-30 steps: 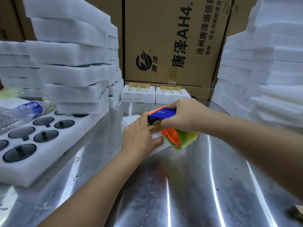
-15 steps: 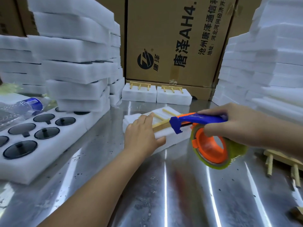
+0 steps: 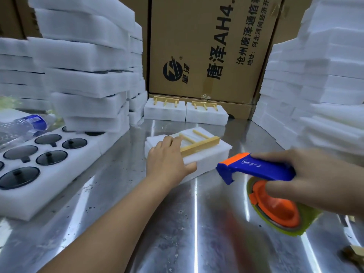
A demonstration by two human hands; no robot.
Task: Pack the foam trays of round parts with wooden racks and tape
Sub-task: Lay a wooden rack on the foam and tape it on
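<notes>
Head view: we see left hand (image 3: 169,160) flat on foam block (image 3: 206,156), fingers straight, touching end of wooden rack (image 3: 199,143) lying on block top. Just right of block, not touching it, right hand (image 3: 315,180) curled round blue tape dispenser (image 3: 262,172). Left of block: foam tray (image 3: 49,186) with dark round parts (image 3: 51,157).

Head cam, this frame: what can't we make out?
- Head view, left hand covers the near end of the wooden rack and foam block; tape there unreadable.
- Head view, right hand hides part of the roll on the tape dispenser.
- Head view, foam tray of round parts: cut by left edge, back row under foam stack.
- Head view, brown object bottom right: blurred, cut by edge.
</notes>
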